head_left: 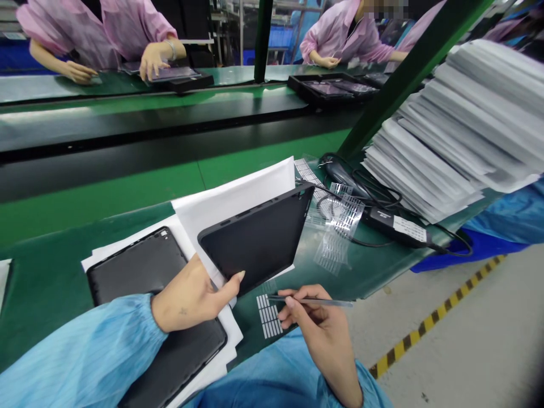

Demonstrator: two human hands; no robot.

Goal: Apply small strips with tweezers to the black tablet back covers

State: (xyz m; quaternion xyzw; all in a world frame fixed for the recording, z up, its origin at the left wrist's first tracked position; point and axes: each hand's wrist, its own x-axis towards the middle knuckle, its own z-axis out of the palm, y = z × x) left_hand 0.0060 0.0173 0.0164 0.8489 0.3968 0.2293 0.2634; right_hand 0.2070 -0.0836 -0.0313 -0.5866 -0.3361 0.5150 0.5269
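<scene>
My left hand (199, 294) is closed on the lower left edge of a black tablet back cover (259, 238), thumb on its flat face, and holds it tilted up. Beneath my left forearm another black tablet cover (140, 266) lies on white sheets (233, 340). Between thumb and fingers of my right hand (318, 323) is a pair of metal tweezers (327, 302), pointing left. Its tip is at the top of a small sheet of grey stickers (269, 317) on the green table. Whether the tip grips a sticker is too small to tell.
White sheets (238, 187) lie behind the raised cover. To the right are clear sticker sheets (335, 226), a cabled black device (395, 224) and a tall stack of white sleeves (459, 119). A green post (412, 73) slants up. Across the line, people in pink handle tablets.
</scene>
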